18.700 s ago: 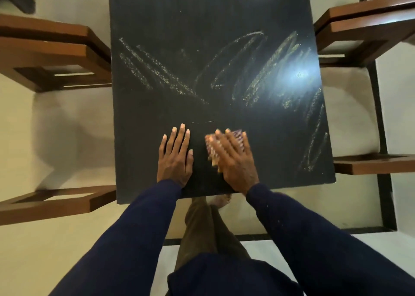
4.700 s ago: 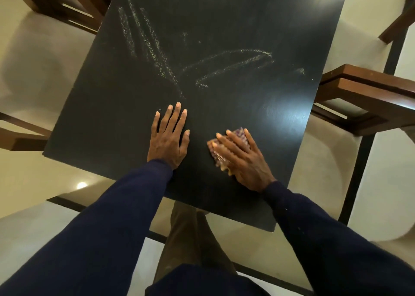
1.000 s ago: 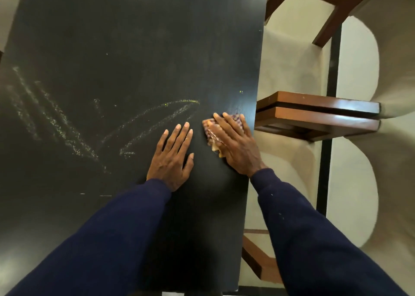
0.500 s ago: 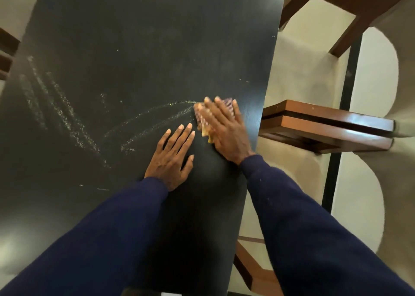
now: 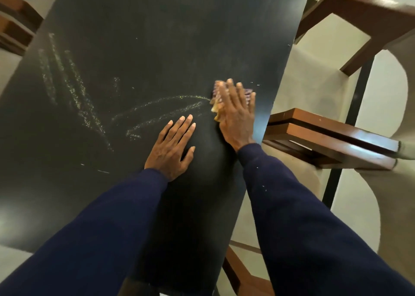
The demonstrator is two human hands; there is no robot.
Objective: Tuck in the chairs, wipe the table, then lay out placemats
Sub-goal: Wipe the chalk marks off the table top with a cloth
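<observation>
The right hand [image 5: 235, 115] lay flat on a cloth [image 5: 216, 108], fingers straight and close together, pressing it onto the black table [image 5: 157, 37] near its right edge. The cloth touched the right end of two pale chalk streaks [image 5: 157, 113]. The left hand [image 5: 173, 147] rested palm down on the table, just beside and nearer, fingers straight and slightly spread, holding nothing. Fainter streaks [image 5: 67, 89] marked the left side. A wooden chair [image 5: 325, 138] stood just beside the right edge.

The left sleeve [image 5: 101, 223] and right sleeve [image 5: 303, 217] are long and navy-blue, the right flecked with pale specks near its cuff. The left hand [image 5: 171, 148] and right hand [image 5: 235, 115] are bare.
</observation>
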